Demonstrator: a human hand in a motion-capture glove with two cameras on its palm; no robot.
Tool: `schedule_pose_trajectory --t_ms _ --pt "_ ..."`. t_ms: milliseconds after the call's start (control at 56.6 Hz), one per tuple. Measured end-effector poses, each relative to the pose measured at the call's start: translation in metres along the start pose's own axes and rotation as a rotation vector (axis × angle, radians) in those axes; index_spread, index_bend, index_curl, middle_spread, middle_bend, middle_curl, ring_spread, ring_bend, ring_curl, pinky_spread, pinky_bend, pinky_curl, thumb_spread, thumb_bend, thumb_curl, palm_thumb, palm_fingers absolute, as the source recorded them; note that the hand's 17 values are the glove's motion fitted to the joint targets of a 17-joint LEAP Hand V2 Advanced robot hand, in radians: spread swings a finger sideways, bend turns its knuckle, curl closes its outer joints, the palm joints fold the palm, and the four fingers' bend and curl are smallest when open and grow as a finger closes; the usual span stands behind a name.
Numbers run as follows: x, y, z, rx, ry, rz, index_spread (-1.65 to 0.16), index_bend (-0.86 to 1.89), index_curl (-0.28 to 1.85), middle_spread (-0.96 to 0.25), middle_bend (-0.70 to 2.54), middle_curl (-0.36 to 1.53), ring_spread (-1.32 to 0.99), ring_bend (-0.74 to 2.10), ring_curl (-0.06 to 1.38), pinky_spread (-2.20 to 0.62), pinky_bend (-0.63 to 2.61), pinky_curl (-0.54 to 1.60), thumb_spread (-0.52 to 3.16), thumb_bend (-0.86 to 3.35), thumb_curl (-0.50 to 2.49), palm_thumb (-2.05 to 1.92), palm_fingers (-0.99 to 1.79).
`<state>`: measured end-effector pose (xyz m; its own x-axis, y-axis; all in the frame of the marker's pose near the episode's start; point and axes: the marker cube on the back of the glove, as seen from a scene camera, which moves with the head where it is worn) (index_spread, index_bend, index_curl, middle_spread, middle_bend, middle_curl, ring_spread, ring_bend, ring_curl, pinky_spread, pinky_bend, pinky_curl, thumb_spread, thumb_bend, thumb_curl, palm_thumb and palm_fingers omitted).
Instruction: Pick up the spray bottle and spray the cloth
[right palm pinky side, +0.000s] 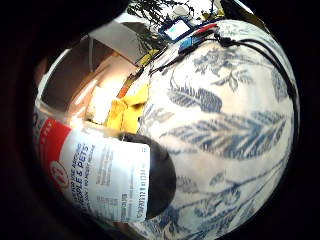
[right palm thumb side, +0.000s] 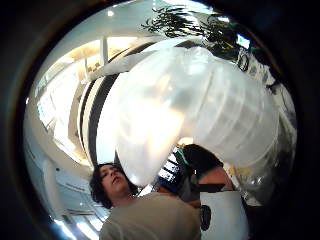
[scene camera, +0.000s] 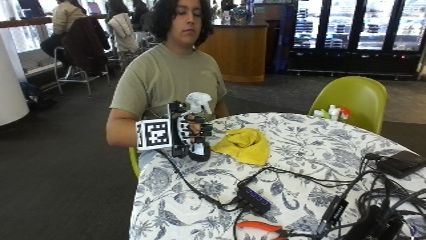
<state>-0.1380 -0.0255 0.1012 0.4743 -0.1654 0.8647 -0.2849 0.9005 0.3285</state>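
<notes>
Cables (scene camera: 219, 192) cross the patterned bench (scene camera: 313, 150); beyond them, the gloved right hand (scene camera: 186, 131) has its grip clasped around an upright spray bottle (scene camera: 198, 125) beside a yellow cloth (scene camera: 245, 145).

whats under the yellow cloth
The yellow cloth lies crumpled on the floral tablecloth, beside the spray bottle in the right hand. Whether anything sits beneath its folds cannot be seen.

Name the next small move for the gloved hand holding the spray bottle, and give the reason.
Probably squeeze the trigger. The gloved right hand already grips the spray bottle upright, lifted off the table, with its white nozzle head turned toward the yellow cloth lying just beside it. If the nozzle sits too high, tip it down a little first.
</notes>
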Motion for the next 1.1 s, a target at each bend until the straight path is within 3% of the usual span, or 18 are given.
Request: schedule_pose_trajectory --t_ms 247,318,495,778,1096 --pt "0.012 -0.049 0.017 -0.02 0.001 0.008 -0.25 0.17 0.23 -0.01 0.29 0.38 -0.08 0.55 0.38 0.07 0.21 0.35 0.93 -0.03 0.37 0.67 0.7" --pt "0.003 -0.061 0.022 -0.048 -0.073 0.024 -0.26 0.3 0.3 -0.04 0.31 0.39 -0.09 0.51 0.36 0.06 0.13 0.32 0.96 0.02 0.4 0.76 0.93" --pt "-0.042 -0.073 0.011 -0.138 -0.116 0.043 -0.26 0.24 0.37 -0.12 0.42 0.47 -0.14 0.55 0.42 -0.11 0.32 0.37 0.74 0.05 0.52 0.97 1.31" --pt "-0.113 -0.071 0.019 -0.831 0.459 0.254 -0.25 0.31 0.48 -0.16 0.54 0.54 -0.18 0.63 0.47 -0.22 0.38 0.41 0.52 -0.01 0.65 1.02 1.33" --pt "-0.051 -0.042 0.086 -1.296 0.88 0.563 -0.26 0.28 0.55 -0.17 0.56 0.57 -0.18 0.67 0.49 -0.23 0.43 0.43 0.47 -0.02 0.73 1.01 1.3"
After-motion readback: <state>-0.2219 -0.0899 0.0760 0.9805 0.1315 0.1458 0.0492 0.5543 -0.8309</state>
